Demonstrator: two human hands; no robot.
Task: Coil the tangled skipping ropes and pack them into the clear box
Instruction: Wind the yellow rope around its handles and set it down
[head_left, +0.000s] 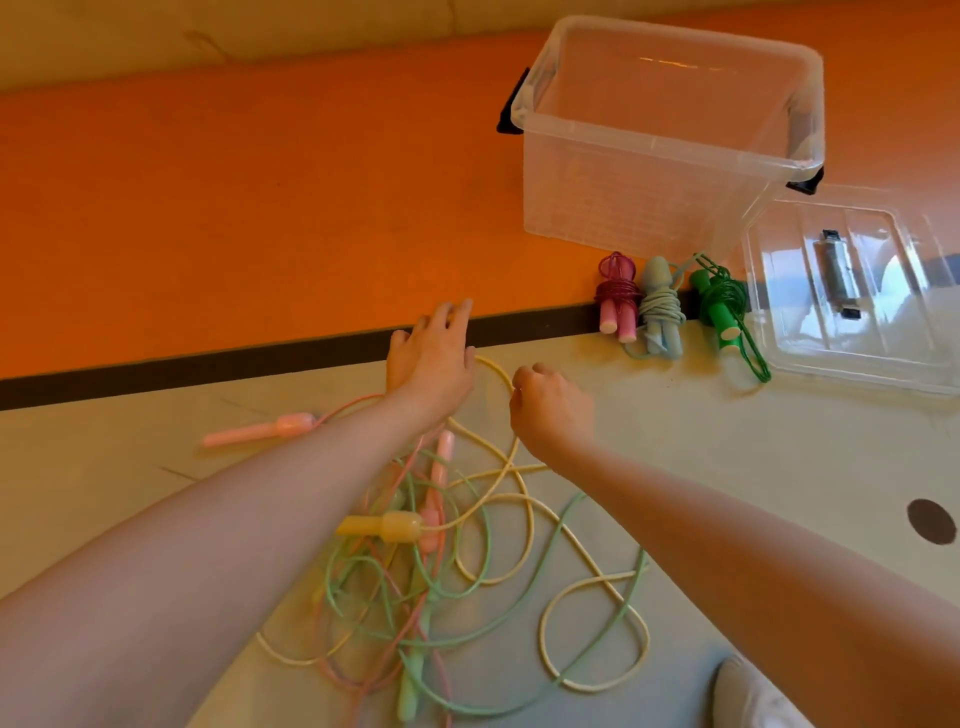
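Near the middle of the frame, both hands reach over a loose tangle of pale yellow, mint green and pink plastic skipping ropes (467, 561) spread on the grey-green floor (727, 467). The right hand (553, 410) has its grip curled, and it seems to pinch the pale yellow cord (498, 371) where that cord arcs at the top of the heap; the fingertips are hidden, so the pinch is a judgement. The left hand (434, 358) lies with fingers spread and relaxed, resting near the same arc and holding nothing.

At right of centre, three bundles are already wound: a dark pink coiled rope (617, 299), a grey-blue coiled rope (661, 309) and a bright green coiled rope (722, 306) lie just in front of the clear plastic box (623, 208), which stands open in the upper right with nothing visible inside. Its clear lid (852, 291) lies flat beside it at the right edge.

So the step in hand looks like freeing the yellow rope from the tangle. The next move calls for drawing that cord out without tightening the green and pink loops crossing it, then finding its yellow handle (382, 525) lower down.

No readable writing or brand shows anywhere.
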